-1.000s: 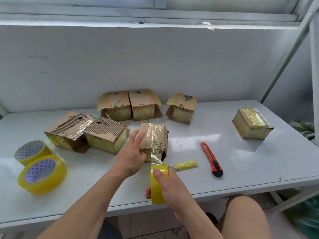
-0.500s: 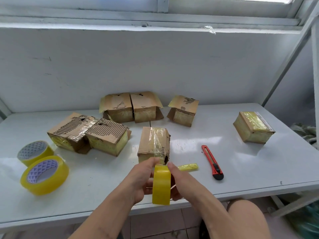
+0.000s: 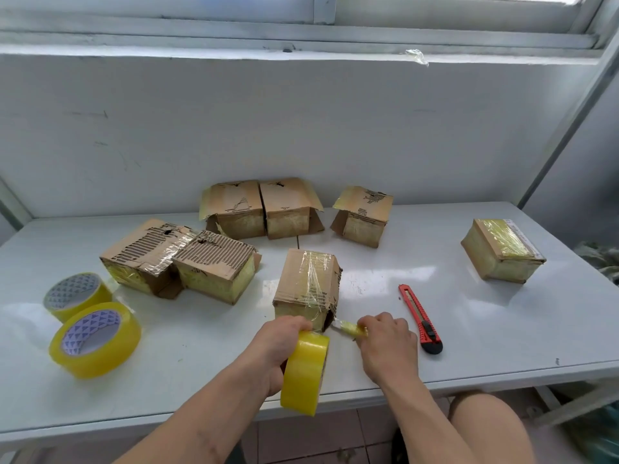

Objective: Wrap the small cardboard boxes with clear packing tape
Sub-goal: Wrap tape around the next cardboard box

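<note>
A white, glossy surface (image 3: 502, 329) stands against a pale grey wall (image 3: 301, 128) under a window ledge (image 3: 201, 45). Near its front edge stands the small brown cardboard box partly wrapped in clear tape (image 3: 306, 286). Just in front of this box, the left hand (image 3: 278, 349) grips a yellow roll of packing tape (image 3: 303, 373) upright, while the right hand (image 3: 385, 343) closes around a small knife with a yellow tape-wound handle (image 3: 348, 328), its tip at the box's lower right corner. A red utility knife (image 3: 420, 318) lies right of the box; a taped box (image 3: 502, 251) sits farther right. Five more boxes lie behind and left of it, and two yellow tape rolls (image 3: 95, 339) far left.
</note>
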Motion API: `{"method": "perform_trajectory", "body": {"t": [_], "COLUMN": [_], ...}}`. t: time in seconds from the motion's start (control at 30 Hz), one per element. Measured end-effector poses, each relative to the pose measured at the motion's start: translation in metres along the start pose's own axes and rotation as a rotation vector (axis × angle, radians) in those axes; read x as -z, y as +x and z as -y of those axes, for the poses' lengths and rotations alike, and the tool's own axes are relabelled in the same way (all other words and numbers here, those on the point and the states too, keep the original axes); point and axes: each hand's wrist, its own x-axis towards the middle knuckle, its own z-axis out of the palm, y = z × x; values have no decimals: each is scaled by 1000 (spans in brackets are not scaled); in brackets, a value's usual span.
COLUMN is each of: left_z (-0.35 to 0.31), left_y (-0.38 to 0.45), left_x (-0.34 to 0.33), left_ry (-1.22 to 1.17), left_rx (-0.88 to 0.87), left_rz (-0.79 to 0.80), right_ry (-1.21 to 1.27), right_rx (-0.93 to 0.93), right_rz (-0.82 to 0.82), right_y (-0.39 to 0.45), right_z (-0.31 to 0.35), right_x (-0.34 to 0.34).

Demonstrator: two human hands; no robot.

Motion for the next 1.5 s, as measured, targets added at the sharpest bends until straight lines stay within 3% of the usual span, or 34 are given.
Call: {"method": "perform_trajectory", "body": {"t": [0.13, 0.27, 0.37, 0.5, 0.9, 1.03, 1.13, 1.3, 1.37, 1.43, 1.5], "left_z": [-2, -2, -2, -2, 1, -1, -3, -4, -4, -5, -4], "left_y": [2, 2, 4, 6, 11, 15, 14, 10, 9, 8, 7], "left_x": [1, 1, 0, -1, -3, 1, 2, 4, 6, 8, 9], "left_ry": [15, 19, 12, -4, -42, -45, -26, 22, 37, 67, 99], "left_rx": [20, 14, 5, -12, -95, -111, -103, -118, -138, -158, -177], "left_rz": [9, 25, 27, 14, 18, 1, 22, 34, 24, 19, 21], "right_ry": [-12, 236, 418, 381, 413, 323, 473, 414, 330, 469, 709], "right_rx": [-74, -209, -69, 153, 164, 84, -29, -205, -145, 105, 345], "right_rz": [-38, -98, -162, -58, -7, 70, 101, -105, -274, -413, -237], "right_y": [-4, -13, -21, -29, -21, -20, -9, 10, 9, 10, 13], "right_z": [1, -1, 6, 22, 39, 10, -19, -31, -18, 3, 28], "right_x": [-1, 25, 61, 91, 71, 74, 71, 33, 20, 17, 23]}}
